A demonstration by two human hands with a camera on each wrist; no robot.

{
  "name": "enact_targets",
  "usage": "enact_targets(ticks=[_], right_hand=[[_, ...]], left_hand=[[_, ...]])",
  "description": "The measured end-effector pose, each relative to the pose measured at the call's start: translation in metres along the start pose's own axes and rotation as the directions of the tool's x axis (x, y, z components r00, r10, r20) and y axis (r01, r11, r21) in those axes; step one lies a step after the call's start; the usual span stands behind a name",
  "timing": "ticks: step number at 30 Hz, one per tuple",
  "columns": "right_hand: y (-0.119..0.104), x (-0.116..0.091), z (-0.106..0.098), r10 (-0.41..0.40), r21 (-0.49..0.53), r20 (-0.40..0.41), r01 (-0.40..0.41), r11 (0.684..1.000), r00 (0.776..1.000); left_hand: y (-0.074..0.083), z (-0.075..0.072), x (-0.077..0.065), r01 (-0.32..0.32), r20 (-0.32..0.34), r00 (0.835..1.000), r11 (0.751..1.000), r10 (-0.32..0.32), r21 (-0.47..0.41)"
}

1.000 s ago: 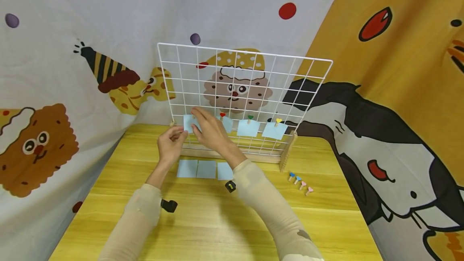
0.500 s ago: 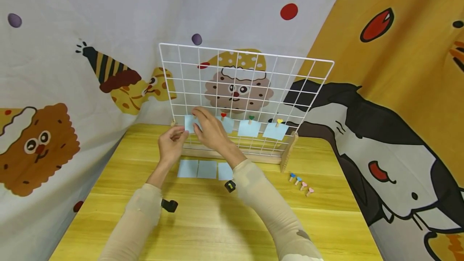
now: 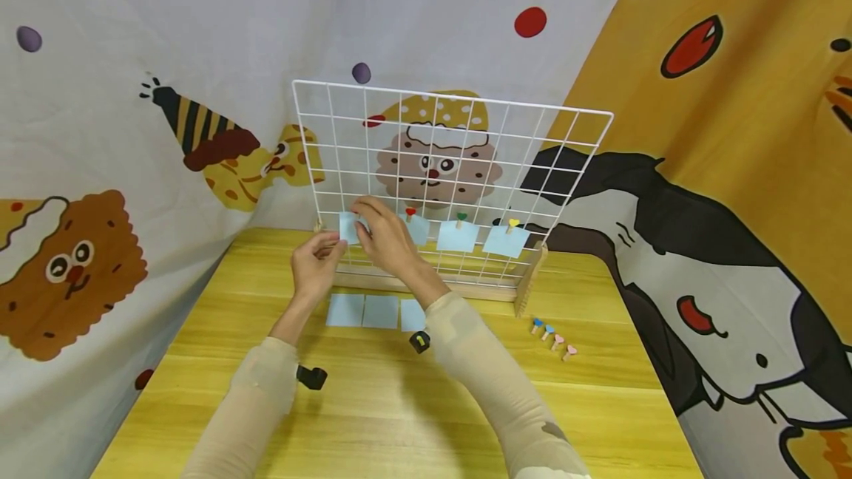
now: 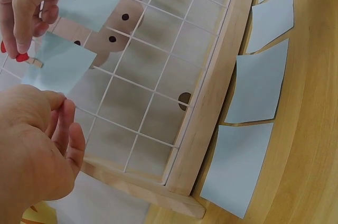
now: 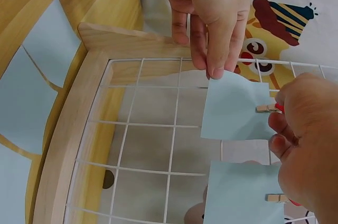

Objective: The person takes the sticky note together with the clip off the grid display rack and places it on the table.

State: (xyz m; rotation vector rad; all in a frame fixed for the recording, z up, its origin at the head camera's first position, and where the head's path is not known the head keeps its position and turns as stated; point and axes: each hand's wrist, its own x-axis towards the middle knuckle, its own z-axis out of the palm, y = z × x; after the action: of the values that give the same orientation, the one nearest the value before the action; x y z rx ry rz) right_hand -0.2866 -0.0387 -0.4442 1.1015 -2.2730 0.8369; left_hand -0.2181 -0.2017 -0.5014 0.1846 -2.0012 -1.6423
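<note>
A pale blue sheet of paper (image 3: 347, 228) lies against the lower left of a white wire grid (image 3: 452, 97). My left hand (image 3: 313, 266) pinches its lower edge between thumb and fingertips, as the left wrist view also shows. At the sheet's upper edge, my right hand (image 3: 387, 240) pinches a small wooden clothespin (image 5: 267, 109) with a red heart, whose jaws overlap the paper. Part of the clothespin's heart is hidden by the right fingers. Beside it hang three more blue sheets, held by clothespins with red (image 3: 410, 211), green (image 3: 462, 217) and yellow (image 3: 513, 223) hearts.
The grid stands in a wooden base (image 3: 472, 290) on a wooden table (image 3: 373, 412). In front of the base lies a row of several blue sheets (image 3: 345, 310). Loose clothespins with blue and pink hearts (image 3: 558, 340) lie at the right. A printed curtain (image 3: 239, 21) hangs behind.
Both hands keep their hold on the sheet and clothespin, almost in place. The right wrist has shifted very slightly left; the rest stays as it was.
</note>
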Motion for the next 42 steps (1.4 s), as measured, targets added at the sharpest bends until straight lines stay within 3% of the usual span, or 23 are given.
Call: enact_targets(ticks=[9, 18, 34, 42], right_hand=[[0.001, 0.008, 0.006, 0.045, 0.109, -0.086, -0.035, 0.993, 0.995], [-0.014, 0.01, -0.004, 0.062, 0.097, -0.13, -0.049, 0.994, 0.99], [-0.019, 0.01, -0.007, 0.107, 0.125, -0.151, -0.088, 0.988, 0.983], [-0.019, 0.008, -0.005, 0.094, 0.135, -0.193, -0.069, 0.988, 0.977]], left_hand=[[-0.009, -0.004, 0.003, -0.012, 0.024, 1.0, 1.0, 0.012, 0.009], [-0.009, -0.004, 0.004, -0.01, 0.028, 1.0, 1.0, 0.009, 0.004], [-0.012, -0.005, 0.005, -0.025, 0.022, 0.999, 0.998, 0.024, 0.049], [-0.01, -0.006, 0.005, -0.025, 0.024, 0.999, 0.998, 0.024, 0.053]])
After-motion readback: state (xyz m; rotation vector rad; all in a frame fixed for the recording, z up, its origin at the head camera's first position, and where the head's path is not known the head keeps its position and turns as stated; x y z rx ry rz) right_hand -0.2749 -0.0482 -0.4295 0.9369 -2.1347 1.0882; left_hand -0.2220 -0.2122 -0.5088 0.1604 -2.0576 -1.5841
